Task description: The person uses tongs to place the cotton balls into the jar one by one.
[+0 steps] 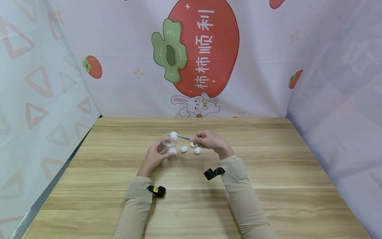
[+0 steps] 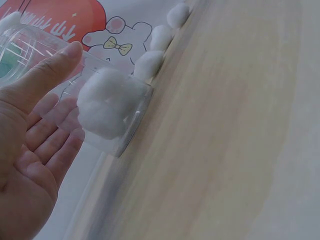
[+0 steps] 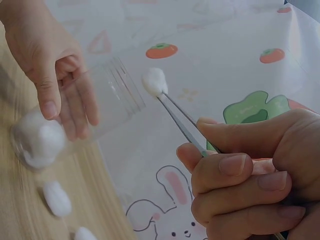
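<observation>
My left hand (image 1: 153, 157) holds a clear plastic jar (image 3: 107, 102) that stands upright on the table, thumb on one side and fingers on the other. White cotton balls (image 2: 106, 102) lie at the jar's bottom. With thumb and fingers, my right hand (image 1: 210, 141) grips metal tweezers (image 1: 185, 137). Between the tweezer tips is another cotton ball (image 3: 154, 81), just above the jar's open mouth. On the table right of the jar lie three loose cotton balls, a left one (image 1: 184, 149), a front one (image 1: 197, 150) and a back one (image 1: 193, 145) partly behind my right hand.
The wood-grain table (image 1: 185, 212) spreads around both arms. A printed cloth backdrop (image 1: 125, 86) rises behind its far edge, with more cloth at both sides. Black straps hang from the left sleeve (image 1: 135, 199) and the right sleeve (image 1: 238, 186).
</observation>
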A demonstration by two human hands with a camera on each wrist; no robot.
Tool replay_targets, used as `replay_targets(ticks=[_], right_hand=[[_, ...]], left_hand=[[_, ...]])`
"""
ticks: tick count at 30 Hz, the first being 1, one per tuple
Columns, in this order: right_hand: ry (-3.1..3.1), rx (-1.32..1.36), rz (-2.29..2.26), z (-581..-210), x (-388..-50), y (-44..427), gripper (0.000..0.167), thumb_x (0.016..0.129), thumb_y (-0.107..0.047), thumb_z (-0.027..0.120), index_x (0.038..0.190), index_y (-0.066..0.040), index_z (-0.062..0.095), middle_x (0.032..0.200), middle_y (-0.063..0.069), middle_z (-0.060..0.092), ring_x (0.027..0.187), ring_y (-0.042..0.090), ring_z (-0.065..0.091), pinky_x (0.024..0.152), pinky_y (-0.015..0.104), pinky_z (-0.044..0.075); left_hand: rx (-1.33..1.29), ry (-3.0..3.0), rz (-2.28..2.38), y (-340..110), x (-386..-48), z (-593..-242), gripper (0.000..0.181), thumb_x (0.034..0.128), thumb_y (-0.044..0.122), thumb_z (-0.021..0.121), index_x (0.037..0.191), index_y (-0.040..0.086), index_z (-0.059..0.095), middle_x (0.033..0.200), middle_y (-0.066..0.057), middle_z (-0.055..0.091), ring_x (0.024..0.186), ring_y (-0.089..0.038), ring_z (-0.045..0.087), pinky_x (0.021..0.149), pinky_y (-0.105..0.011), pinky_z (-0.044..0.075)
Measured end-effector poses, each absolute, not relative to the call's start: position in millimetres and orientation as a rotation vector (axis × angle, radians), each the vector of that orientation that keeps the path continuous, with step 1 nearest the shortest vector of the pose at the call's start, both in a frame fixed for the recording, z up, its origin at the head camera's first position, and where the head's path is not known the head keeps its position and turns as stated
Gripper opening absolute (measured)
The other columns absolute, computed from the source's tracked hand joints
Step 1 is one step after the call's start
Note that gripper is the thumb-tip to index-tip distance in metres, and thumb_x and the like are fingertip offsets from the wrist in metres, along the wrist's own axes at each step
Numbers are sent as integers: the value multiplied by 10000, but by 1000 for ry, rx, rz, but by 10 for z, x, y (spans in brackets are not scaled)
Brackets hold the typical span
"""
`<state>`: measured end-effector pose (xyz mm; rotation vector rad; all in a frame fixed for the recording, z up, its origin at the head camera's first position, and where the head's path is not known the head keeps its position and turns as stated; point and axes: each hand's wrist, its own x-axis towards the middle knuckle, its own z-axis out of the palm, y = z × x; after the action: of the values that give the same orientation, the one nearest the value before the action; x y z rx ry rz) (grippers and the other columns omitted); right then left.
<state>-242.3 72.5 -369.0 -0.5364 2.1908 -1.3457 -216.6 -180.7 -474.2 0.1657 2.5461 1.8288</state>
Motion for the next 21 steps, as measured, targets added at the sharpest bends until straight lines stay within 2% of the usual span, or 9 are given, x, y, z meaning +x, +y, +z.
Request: replay_targets(ticks=[4, 11, 21], right_hand=[[2187, -528, -1352, -3685, -2419, 710, 249, 983, -117, 519, 767, 8, 518, 544, -56, 351, 506, 86, 303, 481, 182, 234], [2193, -523, -1353, -3686, -2418, 686, 250, 981, -125, 528, 742, -53, 540, 546, -54, 370, 500, 84, 309, 472, 182, 236], [2221, -495, -1337, -3702, -2431, 639, 239, 975, -130, 543, 763, -20, 559, 554, -52, 392, 523, 93, 356, 491, 185, 272]], left_hand=[[169, 2554, 1825, -1812, -2168, -4752, 668, 742, 124, 824, 1328, 15, 524, 1397, -212, 545, 1322, -343, 521, 1161, -406, 426], [145, 2561, 1806, -1815, -2165, -4749, 704, 748, 152, 823, 1356, 14, 498, 1412, -222, 527, 1327, -356, 513, 1168, -412, 419], [177, 2560, 1833, -1804, -2163, -4760, 665, 748, 112, 817, 1326, -13, 513, 1384, -249, 542, 1309, -371, 525, 1159, -432, 429]])
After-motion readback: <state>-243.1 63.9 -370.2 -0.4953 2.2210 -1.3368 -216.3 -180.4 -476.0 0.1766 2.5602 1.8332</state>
